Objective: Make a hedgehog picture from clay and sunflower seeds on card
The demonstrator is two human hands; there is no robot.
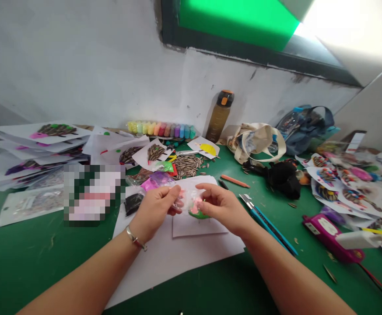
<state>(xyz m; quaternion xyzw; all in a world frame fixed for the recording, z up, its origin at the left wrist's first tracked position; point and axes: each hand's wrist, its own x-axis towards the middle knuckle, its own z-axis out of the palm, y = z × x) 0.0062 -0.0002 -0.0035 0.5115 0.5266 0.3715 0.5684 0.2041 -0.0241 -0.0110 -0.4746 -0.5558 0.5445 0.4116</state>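
My left hand (pixel 156 209) and my right hand (pixel 222 206) are together above a white sheet of paper (pixel 177 253) on the green table. Both pinch a small clear plastic bag (pixel 191 199) that shows pink and green clay inside. The fingers of each hand are closed on the bag's edges. A bracelet sits on my left wrist. A smaller white card (pixel 194 227) lies just beneath the hands.
Sunflower seeds (pixel 187 165) are heaped behind the hands, with a row of coloured clay packs (pixel 161 129) and a brown bottle (pixel 219 116) by the wall. Craft sheets are stacked left (pixel 36 148) and right (pixel 345 183). A teal utility knife (pixel 266 223), bags (pixel 259 140) and a magenta glue gun (pixel 331 234) lie to the right.
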